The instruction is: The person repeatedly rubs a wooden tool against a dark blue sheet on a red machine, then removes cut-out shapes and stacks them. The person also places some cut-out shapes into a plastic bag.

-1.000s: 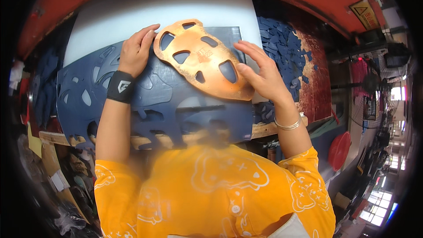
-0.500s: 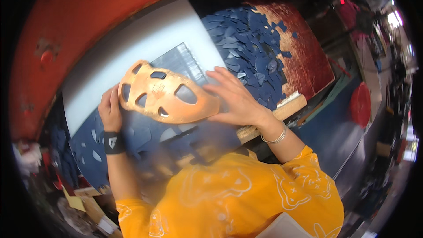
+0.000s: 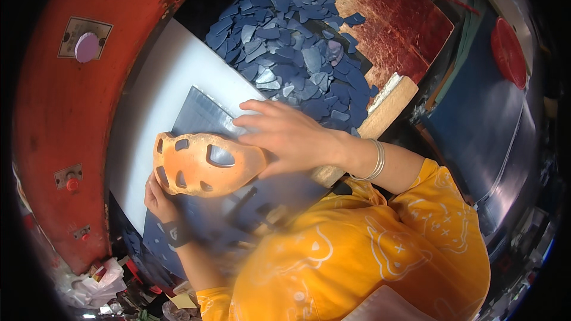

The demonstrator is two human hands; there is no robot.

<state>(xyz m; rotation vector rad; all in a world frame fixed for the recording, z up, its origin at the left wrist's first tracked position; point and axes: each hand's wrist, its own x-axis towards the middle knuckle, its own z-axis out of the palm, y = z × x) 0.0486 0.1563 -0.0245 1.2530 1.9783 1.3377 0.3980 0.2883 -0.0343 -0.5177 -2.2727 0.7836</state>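
Observation:
An orange, sole-shaped cutting die (image 3: 193, 163) with several rounded openings is held between my two hands over the work surface. My left hand (image 3: 159, 199) grips its left end at the lower edge, its fingertips partly hidden by the die. At the other end my right hand (image 3: 291, 139) holds the narrower tip, its thumb low and some fingers stretched over a grey rectangular plate (image 3: 199, 113). This plate lies on a white board (image 3: 178, 68). Below the die spreads a dark blue sheet (image 3: 190, 223) with cut-out holes, partly blurred.
A heap of small blue offcuts (image 3: 285, 41) covers part of a worn red-brown board (image 3: 410, 21). A wooden bar (image 3: 389, 104) lies beside my right forearm. The red machine body (image 3: 59, 119) with buttons rises at left; a red basin (image 3: 508, 53) stands at right.
The view has turned, and the die and both hands now sit farther left and lower in it. Both hands still hold the die.

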